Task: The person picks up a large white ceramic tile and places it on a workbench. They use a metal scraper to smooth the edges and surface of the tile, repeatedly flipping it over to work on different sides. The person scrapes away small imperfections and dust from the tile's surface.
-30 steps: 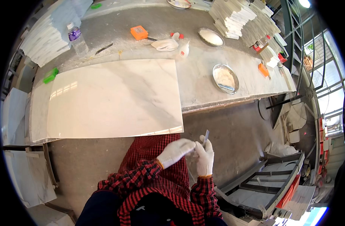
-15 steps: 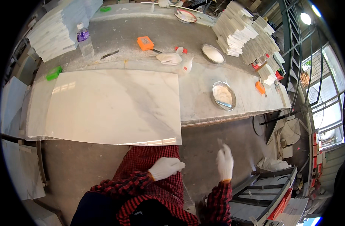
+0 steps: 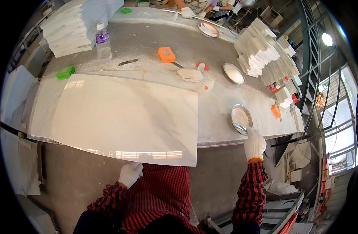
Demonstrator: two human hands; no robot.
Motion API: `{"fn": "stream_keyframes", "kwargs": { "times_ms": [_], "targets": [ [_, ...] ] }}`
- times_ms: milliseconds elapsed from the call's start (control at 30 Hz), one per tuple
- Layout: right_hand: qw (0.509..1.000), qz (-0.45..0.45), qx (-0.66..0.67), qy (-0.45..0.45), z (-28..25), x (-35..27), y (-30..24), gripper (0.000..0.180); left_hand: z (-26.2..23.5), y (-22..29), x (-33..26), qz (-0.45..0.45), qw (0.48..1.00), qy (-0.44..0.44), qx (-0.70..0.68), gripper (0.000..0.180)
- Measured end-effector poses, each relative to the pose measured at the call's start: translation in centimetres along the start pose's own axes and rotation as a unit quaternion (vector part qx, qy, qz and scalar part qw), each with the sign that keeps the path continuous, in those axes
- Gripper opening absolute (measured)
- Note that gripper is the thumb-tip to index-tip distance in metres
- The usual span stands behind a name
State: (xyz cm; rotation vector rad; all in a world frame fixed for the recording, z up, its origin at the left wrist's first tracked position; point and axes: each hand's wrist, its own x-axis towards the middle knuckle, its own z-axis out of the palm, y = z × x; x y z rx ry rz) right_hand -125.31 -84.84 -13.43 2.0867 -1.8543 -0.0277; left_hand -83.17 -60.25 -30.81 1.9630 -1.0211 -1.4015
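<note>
At desk (image 3: pixel 226 134) edge, right hand (image 3: pixel 254 143) gripping thin tool in round metal dish (image 3: pixel 241 118); left hand (image 3: pixel 130 174) loosely curled below marble slab (image 3: pixel 124 117). Risk: tipping dish off edge.

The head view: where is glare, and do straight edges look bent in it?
Head view: glare lies along the near edge of the marble slab and at its far left corner; a lamp burns out at upper right; the worktable edges curve toward the dark round rim.
</note>
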Motion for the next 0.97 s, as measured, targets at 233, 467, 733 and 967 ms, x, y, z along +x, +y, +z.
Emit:
{"fn": "stream_keyframes", "kwargs": {
  "times_ms": [233,467,733,967],
  "targets": [
    [0.995,-0.046,-0.071,-0.045,-0.3,1.1,-1.8,0.02,0.6,-0.1,0.5,0.045,0.987,0.045,0.145,0.039],
    [0.99,-0.036,-0.1,-0.092,-4.5,3.1,-3.7,0.039,0.4,2.5,1.9,0.12,0.99,-0.001,0.072,0.044],
    [0.946,-0.291,0.131,0.057,-7.1,14.4,-19.5,0.038,2.0,3.4,4.0,0.42,0.878,-0.026,0.227,0.036],
    [0.976,-0.143,0.156,0.041,-0.2,29.6,-38.8,0.064,-4.0,10.4,0.6,0.243,0.945,-0.129,0.175,0.092]
  ]
}}
